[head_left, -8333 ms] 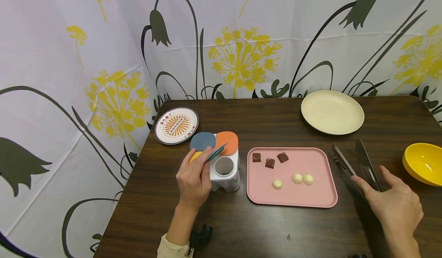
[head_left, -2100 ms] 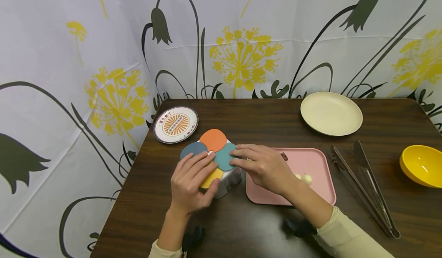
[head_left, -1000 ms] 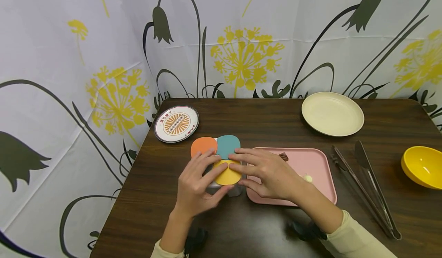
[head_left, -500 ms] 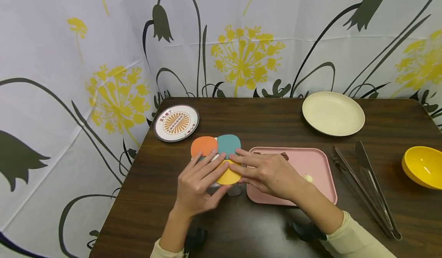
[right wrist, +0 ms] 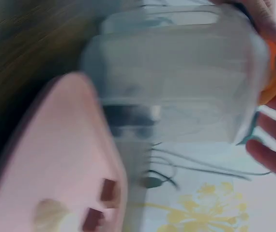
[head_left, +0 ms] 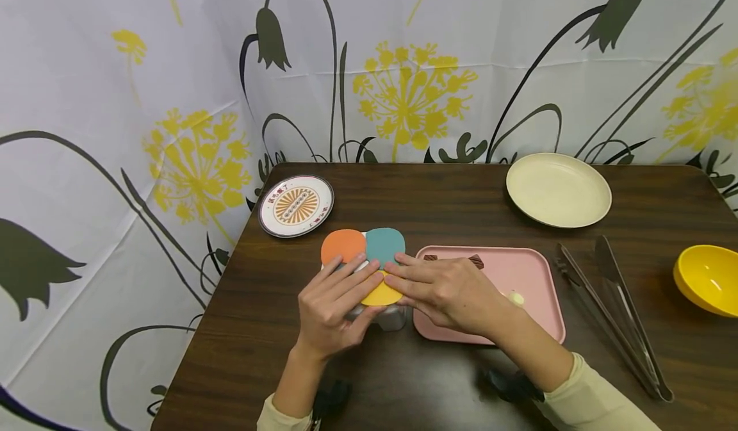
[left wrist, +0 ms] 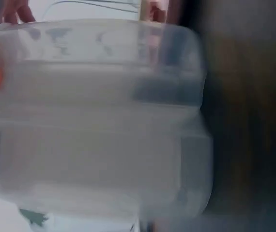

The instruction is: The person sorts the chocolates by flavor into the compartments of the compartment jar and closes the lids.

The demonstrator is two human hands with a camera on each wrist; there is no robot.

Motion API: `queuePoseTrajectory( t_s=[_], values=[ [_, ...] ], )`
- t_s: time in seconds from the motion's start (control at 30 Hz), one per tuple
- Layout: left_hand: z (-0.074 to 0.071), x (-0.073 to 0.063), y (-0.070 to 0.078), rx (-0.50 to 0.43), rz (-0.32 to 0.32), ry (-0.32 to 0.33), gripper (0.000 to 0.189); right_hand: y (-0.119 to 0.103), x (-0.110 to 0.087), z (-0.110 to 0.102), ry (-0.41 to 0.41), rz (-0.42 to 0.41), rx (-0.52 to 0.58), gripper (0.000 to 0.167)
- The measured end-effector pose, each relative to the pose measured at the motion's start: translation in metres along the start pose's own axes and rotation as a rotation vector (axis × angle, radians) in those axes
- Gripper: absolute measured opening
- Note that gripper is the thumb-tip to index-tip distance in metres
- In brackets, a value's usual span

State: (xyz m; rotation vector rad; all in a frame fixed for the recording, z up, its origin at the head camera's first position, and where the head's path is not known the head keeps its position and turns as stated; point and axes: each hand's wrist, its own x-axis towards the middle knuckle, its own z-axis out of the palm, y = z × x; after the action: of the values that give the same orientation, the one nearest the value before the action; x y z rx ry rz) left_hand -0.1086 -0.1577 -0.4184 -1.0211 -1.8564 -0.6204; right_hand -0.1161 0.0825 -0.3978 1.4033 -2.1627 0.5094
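Observation:
A whitish translucent container (head_left: 394, 319) with four petal-like coloured lids stands left of the pink tray. Its orange lid (head_left: 343, 244) and teal lid (head_left: 385, 244) lie at the back, the yellow lid (head_left: 382, 290) in front; fingers mostly cover the blue one. My left hand (head_left: 330, 309) lies over the lids, fingers extended, thumb along the front. Fingertips of my right hand (head_left: 446, 290) touch the yellow and teal lids from the right. In the right wrist view the container's side (right wrist: 176, 77) is blurred, with a dark patch low inside.
The pink tray (head_left: 542, 325) carries dark chocolate pieces (head_left: 476, 261) and pale ones (head_left: 516, 298), partly hidden by my right arm. Metal tongs (head_left: 625, 328) lie right of it, near a yellow bowl (head_left: 709, 280). A cream plate (head_left: 559, 191) and a patterned plate (head_left: 296, 207) stand behind.
Earlier my left hand held the teal lid raised over an uncovered compartment; now it lies flat. My right hand left the tongs for the container. The container was turned counterclockwise. Lately little moves.

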Motion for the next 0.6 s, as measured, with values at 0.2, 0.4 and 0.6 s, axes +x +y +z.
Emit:
queuePoseTrajectory(
  t_s=[0.2, 0.4, 0.6],
  values=[
    [0.0013, -0.0003, -0.0003, 0.002, -0.034, 0.008, 0.042, 0.0, 0.001, -0.0019, -0.006, 0.041, 0.03, 0.036],
    [0.0011, 0.0002, 0.0021, 0.013, -0.067, -0.011, 0.041, -0.0001, 0.0035, -0.0038, -0.011, 0.1, 0.05, 0.037],
    [0.0005, 0.0005, 0.0026, 0.022, -0.085, -0.025, 0.041, -0.0001, 0.0091, -0.0062, -0.013, 0.16, 0.053, 0.034]
  ],
)
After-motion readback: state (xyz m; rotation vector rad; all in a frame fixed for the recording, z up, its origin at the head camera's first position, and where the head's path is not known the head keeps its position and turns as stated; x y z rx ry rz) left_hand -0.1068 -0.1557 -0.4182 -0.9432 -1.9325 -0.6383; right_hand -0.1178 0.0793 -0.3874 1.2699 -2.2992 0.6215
